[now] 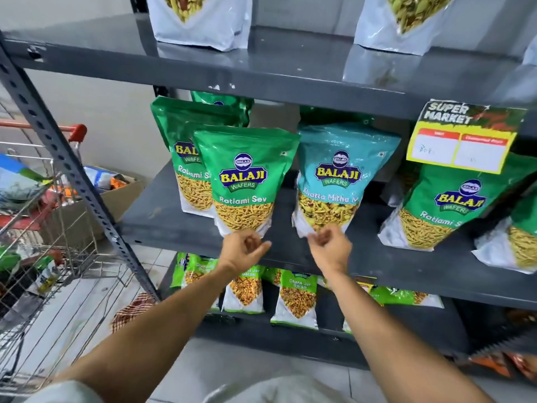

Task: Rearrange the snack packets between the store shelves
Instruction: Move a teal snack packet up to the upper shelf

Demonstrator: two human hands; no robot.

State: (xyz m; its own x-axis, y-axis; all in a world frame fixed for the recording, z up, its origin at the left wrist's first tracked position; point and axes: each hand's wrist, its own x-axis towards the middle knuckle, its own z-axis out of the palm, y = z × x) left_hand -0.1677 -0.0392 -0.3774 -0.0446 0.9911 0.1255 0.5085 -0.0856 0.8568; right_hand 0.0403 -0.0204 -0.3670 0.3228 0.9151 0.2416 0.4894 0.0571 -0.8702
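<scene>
1. A grey metal store rack fills the view; its middle shelf (180, 219) serves as the landmark.
2. On that shelf a green Ratlami Sev packet (247, 181) stands upright at the front, with a teal Khatta Mitha packet (337, 181) just beside it.
3. The left hand (242, 253) pinches the green packet's bottom edge.
4. The right hand (329, 250) pinches the teal packet's bottom corner.
5. A shopping cart (43, 228) stands beside the shelf's end.
</scene>
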